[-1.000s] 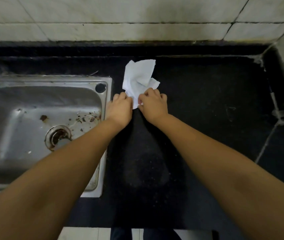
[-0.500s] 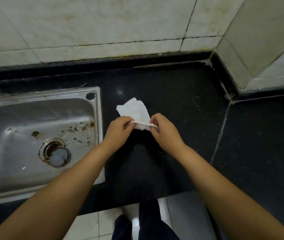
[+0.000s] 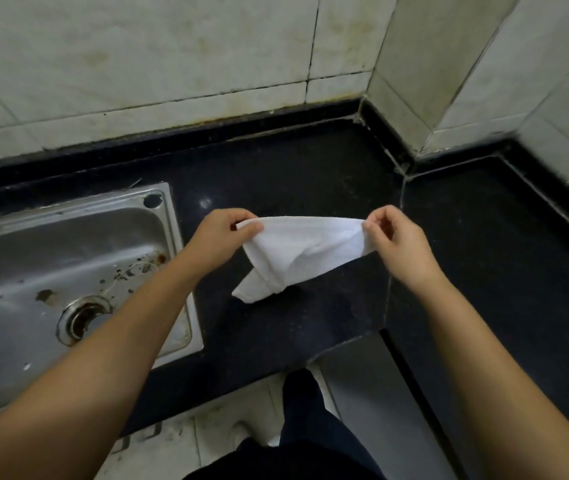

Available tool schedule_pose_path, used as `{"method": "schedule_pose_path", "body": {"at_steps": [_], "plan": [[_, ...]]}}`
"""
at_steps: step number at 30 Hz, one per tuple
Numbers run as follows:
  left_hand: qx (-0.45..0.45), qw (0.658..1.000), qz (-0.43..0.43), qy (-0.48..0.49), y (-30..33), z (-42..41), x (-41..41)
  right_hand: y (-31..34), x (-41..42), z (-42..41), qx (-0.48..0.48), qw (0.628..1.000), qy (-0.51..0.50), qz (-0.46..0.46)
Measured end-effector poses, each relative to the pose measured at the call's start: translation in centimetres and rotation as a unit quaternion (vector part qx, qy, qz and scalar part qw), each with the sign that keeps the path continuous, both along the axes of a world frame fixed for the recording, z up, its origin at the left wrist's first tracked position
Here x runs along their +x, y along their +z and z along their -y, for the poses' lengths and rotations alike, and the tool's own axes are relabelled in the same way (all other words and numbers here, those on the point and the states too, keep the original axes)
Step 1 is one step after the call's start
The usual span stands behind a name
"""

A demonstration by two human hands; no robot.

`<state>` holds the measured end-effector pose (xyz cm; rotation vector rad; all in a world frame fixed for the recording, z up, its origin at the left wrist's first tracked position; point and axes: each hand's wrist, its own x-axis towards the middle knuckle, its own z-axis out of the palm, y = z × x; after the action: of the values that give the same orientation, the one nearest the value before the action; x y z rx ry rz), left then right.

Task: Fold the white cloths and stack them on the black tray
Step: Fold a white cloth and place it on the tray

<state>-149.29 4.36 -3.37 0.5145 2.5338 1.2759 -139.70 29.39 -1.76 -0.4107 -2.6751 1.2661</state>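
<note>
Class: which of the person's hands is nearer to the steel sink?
Left. The left hand holds the white cloth just right of the sink rim; the right hand pinches the cloth's far end, further off.

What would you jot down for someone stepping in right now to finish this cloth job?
Left hand: pinching the cloth's left corner.
Right hand: pinching its right corner.
Cloth: stretched between both hands above the black counter, right of the sink; lower part hangs down crumpled.
Done: cloth picked up and spread.
Left: fold it and stack it on the tray, which is not in view. No other cloths visible.
</note>
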Motion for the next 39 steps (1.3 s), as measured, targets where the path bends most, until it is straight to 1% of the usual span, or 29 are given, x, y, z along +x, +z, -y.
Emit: {"method": "schedule_pose_path", "body": {"at_steps": [2, 4, 7, 10, 12, 14, 17, 19, 21, 23, 25, 28, 32, 34, 39], "plan": [[0.032, 0.999, -0.019, 0.032, 0.8, -1.4, -1.5, 0.9, -1.7, -1.1, -0.008, 0.999, -0.028, -0.023], [0.09, 0.992, -0.038, 0.079, 2.0, -3.1, -3.1, 2.1, -3.5, -2.0, -0.014, 0.997, -0.049, -0.058], [0.187, 0.973, -0.054, 0.127, 4.0, -5.1, -4.9, 4.3, -5.6, -3.7, -0.033, 0.991, -0.065, -0.108], [0.25, 0.957, -0.062, 0.133, 5.2, -5.4, -5.4, 6.0, -6.6, -5.6, -0.052, 0.992, -0.039, -0.111], [0.254, 0.959, -0.063, 0.11, 5.1, -5.1, -4.9, 6.2, -6.2, -6.6, -0.045, 0.994, -0.015, -0.095], [0.234, 0.967, -0.046, 0.088, 3.8, -4.5, -3.9, 5.4, -5.1, -7.0, -0.022, 0.997, 0.003, -0.079], [0.176, 0.98, 0.038, 0.079, 0.1, -3.3, -1.4, 2.2, -2.4, -7.0, -0.035, 0.999, 0.033, -0.022], [0.123, 0.985, 0.105, 0.055, -2.4, -2.5, 0.8, -0.7, 0.1, -7.0, -0.056, 0.996, 0.043, 0.046], [0.063, 0.985, 0.163, 0.007, -4.5, -2.0, 3.0, -3.6, 2.8, -7.0, -0.057, 0.988, 0.056, 0.13], [0.007, 0.978, 0.205, -0.033, -6.3, -1.7, 4.6, -5.7, 5.1, -7.0, -0.053, 0.974, 0.07, 0.209], [-0.028, 0.972, 0.227, -0.048, -7.3, -1.7, 5.2, -6.5, 6.3, -6.9, -0.06, 0.962, 0.074, 0.255], [-0.064, 0.974, 0.217, -0.034, -8.0, -2.1, 4.5, -6.7, 5.5, -7.1, -0.072, 0.963, 0.053, 0.254], [-0.092, 0.982, 0.166, 0.024, -8.0, -3.4, 1.6, -7.2, 1.3, -7.5, -0.05, 0.976, -0.001, 0.211], [-0.117, 0.984, 0.123, 0.052, -8.1, -4.5, 0.0, -7.7, -1.0, -7.6, -0.048, 0.98, -0.021, 0.192], [-0.181, 0.974, 0.06, 0.124, -9.4, -6.8, -2.5, -9.9, -4.9, -6.6, 0.009, 0.972, -0.035, 0.234]]}}
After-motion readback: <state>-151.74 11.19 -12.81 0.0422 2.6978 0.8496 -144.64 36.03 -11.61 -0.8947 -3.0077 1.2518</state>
